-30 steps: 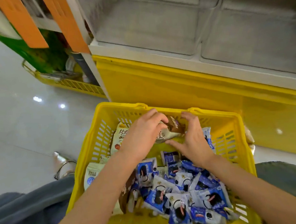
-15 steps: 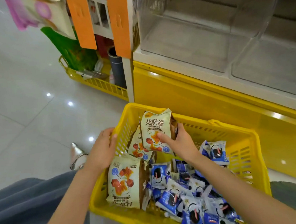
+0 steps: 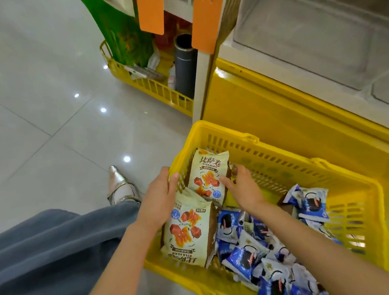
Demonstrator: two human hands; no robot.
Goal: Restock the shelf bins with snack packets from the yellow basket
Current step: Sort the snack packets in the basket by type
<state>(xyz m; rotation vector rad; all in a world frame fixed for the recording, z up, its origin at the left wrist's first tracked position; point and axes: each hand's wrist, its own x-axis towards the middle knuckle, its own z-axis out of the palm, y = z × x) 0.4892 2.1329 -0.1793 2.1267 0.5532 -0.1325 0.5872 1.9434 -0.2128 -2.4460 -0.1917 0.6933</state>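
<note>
The yellow basket (image 3: 281, 150) sits on the floor in front of the shelf. It holds cream snack packets on the left and several blue-and-white packets (image 3: 249, 256) on the right. One cream packet (image 3: 208, 176) stands upright against the basket's left wall. My right hand (image 3: 240, 185) holds that packet's right edge, thumb on the front and fingers behind. A second cream packet (image 3: 188, 230) lies upside down just below it. My left hand (image 3: 162, 195) grips the basket's left rim, thumb inside. Clear shelf bins (image 3: 307, 35) stand above the yellow shelf base (image 3: 278, 109).
A second yellow basket (image 3: 157, 90) at the shelf's left end holds a grey tube (image 3: 184, 65) and a green bag (image 3: 123, 32). Orange tags (image 3: 150, 10) hang above it. My leg in blue jeans (image 3: 58, 249) and a silver shoe (image 3: 120, 187) are on the tiled floor at left.
My right hand pulled a cream packet out, raised it, then lowered it against the basket's left wall. My left hand moved from the packets to the basket's rim. The view swung left.
</note>
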